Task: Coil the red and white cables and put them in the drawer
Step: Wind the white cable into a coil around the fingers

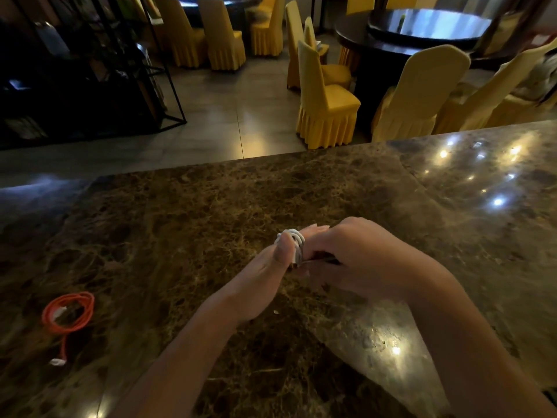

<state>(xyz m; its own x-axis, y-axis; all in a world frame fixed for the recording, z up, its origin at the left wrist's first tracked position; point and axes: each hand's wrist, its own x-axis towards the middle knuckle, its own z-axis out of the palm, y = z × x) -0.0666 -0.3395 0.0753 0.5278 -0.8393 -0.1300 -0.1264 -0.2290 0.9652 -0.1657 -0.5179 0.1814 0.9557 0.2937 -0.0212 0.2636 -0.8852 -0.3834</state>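
Because the white cable [294,241] is already bundled into tight loops between the two hands, above the middle of the marble counter [452,191], what comes next turns on how that bundle sits in the grip: its loops stand roughly upright, arching over the tip of the left thumb, with the bundle's long axis running up and away from the person. The left hand [265,276] comes in from below and left, thumb pressed along the near side of the coil and pinching it, so the cable lies at the very tip of that hand rather than in the palm. The right hand [355,260] reaches in from the right, knuckles up, fingers curled toward the coil; it seems to hold or tuck the cable's end, though its fingertips are hidden and I cannot tell just what they grip. Both hands are equally close to the bundle. The red cable [70,311] lies well apart at the left, coiled flat on the counter with a tail and white plug trailing toward the near edge; the left hand is the nearer to it. No drawer is in view.
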